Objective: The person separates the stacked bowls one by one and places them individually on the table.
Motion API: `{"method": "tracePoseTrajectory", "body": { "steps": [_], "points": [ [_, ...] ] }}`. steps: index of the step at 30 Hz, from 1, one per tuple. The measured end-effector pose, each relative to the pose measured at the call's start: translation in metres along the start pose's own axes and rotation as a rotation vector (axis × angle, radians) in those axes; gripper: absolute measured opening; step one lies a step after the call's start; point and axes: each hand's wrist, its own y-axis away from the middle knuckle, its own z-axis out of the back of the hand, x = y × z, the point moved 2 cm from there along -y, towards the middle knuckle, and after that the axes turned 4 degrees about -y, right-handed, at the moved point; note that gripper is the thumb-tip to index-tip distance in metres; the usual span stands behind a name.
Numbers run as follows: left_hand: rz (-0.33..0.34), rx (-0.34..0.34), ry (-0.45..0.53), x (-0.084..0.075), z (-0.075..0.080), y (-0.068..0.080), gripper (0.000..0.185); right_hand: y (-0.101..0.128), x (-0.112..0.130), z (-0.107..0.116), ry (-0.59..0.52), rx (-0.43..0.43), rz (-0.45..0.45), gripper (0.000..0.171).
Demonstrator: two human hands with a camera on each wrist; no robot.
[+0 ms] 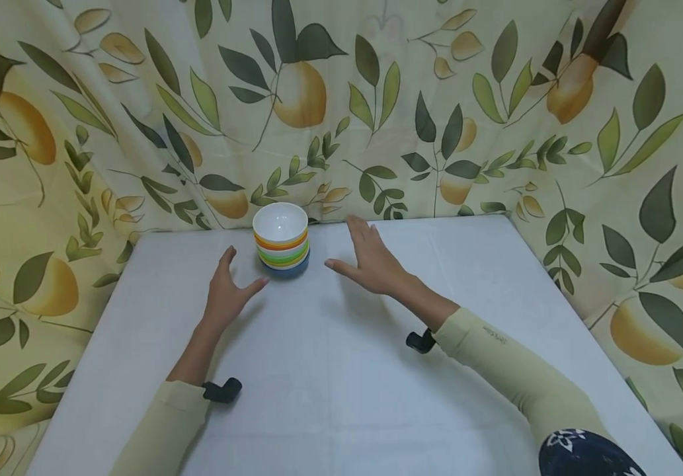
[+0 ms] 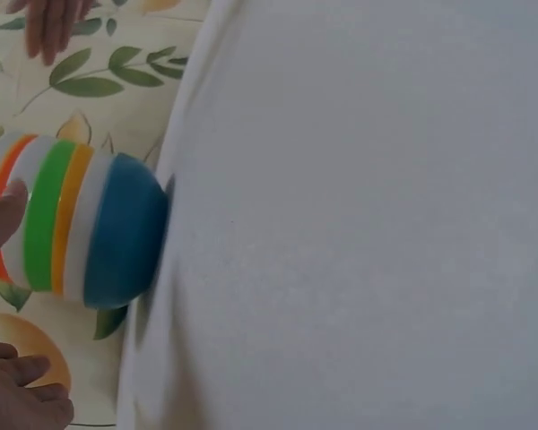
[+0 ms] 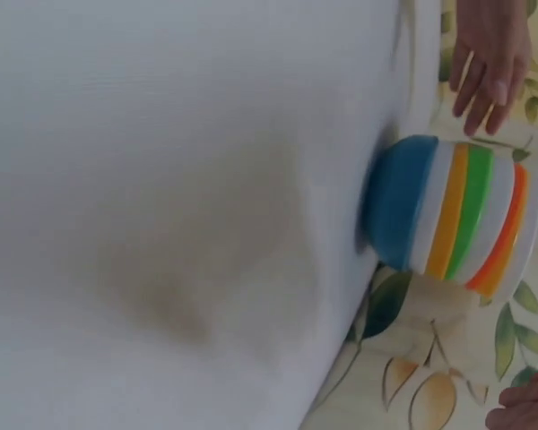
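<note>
**Open hands flank a tall stack of bowls**

Nearest us, both sleeves lie over the white table (image 1: 377,396). Further out, our left hand (image 1: 226,291) and right hand (image 1: 371,258) are spread open, fingers straight, holding nothing. Between them, just beyond the fingertips, stands the stack of bowls (image 1: 281,241), near the table's far edge by the leaf-print curtain (image 1: 436,99).

We judge the stack could tip or slide apart if one hand pushes before the other, or if we grip only the upper rims.

The top bowl (image 1: 280,221) looks empty; the ones beneath hold only each other, blue at the bottom.
</note>
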Motion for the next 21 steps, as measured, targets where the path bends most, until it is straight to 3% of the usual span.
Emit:
{"method": "tracePoseTrajectory", "body": {
  "steps": [8, 21],
  "points": [
    [-0.013, 0.046, 0.033, -0.004, -0.014, -0.022, 0.115, -0.044, 0.033, -0.006, -0.163, 0.053, -0.016, 0.110],
    [-0.016, 0.145, 0.023, 0.005, -0.030, -0.042, 0.126, -0.089, 0.048, -0.014, -0.169, 0.087, -0.038, 0.117]
  ]
}}
